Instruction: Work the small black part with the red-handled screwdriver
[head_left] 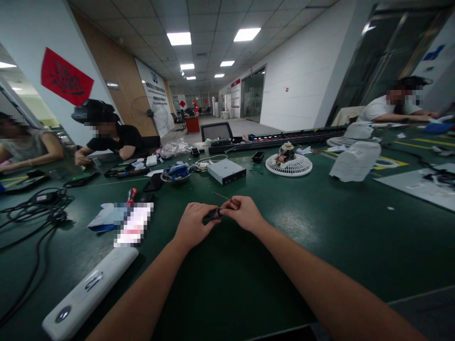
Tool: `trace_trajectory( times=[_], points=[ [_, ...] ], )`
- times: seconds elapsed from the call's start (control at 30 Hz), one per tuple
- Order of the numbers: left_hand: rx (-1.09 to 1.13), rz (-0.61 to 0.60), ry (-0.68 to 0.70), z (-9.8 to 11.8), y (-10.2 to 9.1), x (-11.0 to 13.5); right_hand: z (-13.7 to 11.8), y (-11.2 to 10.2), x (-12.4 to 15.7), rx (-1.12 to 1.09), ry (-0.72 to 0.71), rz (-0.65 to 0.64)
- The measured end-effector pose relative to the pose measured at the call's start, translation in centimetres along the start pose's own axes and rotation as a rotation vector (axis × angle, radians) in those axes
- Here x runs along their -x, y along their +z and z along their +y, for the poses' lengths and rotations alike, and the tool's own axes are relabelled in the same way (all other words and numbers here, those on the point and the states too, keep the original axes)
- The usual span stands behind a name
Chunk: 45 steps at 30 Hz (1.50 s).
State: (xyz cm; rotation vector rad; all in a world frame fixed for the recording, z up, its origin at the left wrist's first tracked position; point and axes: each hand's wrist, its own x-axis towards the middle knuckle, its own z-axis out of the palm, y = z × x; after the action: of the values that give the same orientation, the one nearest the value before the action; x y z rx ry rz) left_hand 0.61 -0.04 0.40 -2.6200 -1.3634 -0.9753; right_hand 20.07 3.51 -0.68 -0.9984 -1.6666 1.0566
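Observation:
Above the green table, my left hand [196,221] is closed around a small, dark, roughly cylindrical piece [214,214] with a lighter ring near its right end. My right hand [244,213] meets it from the other side, thumb and fingertips pinched at that ringed end. Out of the right hand's fingers a thin metal rod [221,195], like a slim screwdriver shaft, points up and left; its other end is hidden in the grip. The exact kind of the dark piece cannot be made out. Beyond the hands sits a grey optical disc drive [226,171].
A white fan grille with a motor [288,163], a white fan housing [355,161] and a metal bowl of blue parts [176,173] stand farther back. At left lie a long white device [90,293], a red-handled tool [131,194] and black cables [39,213]. Several people sit around the table.

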Motion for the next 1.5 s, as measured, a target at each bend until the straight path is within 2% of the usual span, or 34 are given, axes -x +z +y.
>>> trace_trajectory(
  times=[0.23,0.5,0.63,0.83,1.07,1.23,1.4,1.5],
  points=[
    [0.05,-0.005,0.066,0.1,-0.5,0.0,0.2,-0.4,0.0,-0.015,0.102,-0.073],
    [0.056,-0.044,0.098,0.4,-0.3,-0.1,-0.1,0.1,0.4,0.003,0.083,-0.134],
    [0.065,-0.045,0.098,0.2,-0.2,0.0,0.0,0.1,0.5,0.074,0.042,-0.113],
    [0.1,-0.009,0.017,0.0,0.3,0.1,-1.0,0.1,1.0,0.417,-0.125,-0.066],
    [0.077,-0.012,-0.033,-0.1,0.1,0.1,-1.5,0.1,0.9,0.446,-0.051,-0.051],
    [-0.024,0.079,-0.178,-1.1,0.3,-0.1,-1.4,-1.4,0.3,0.491,-0.015,-0.002],
    [-0.008,0.168,-0.364,-2.7,0.5,0.2,-1.4,-2.2,0.2,0.521,-0.06,-0.04],
    [0.005,0.15,-0.376,-3.0,0.5,0.3,-1.3,-2.1,0.4,0.546,-0.121,-0.063]
  ],
)
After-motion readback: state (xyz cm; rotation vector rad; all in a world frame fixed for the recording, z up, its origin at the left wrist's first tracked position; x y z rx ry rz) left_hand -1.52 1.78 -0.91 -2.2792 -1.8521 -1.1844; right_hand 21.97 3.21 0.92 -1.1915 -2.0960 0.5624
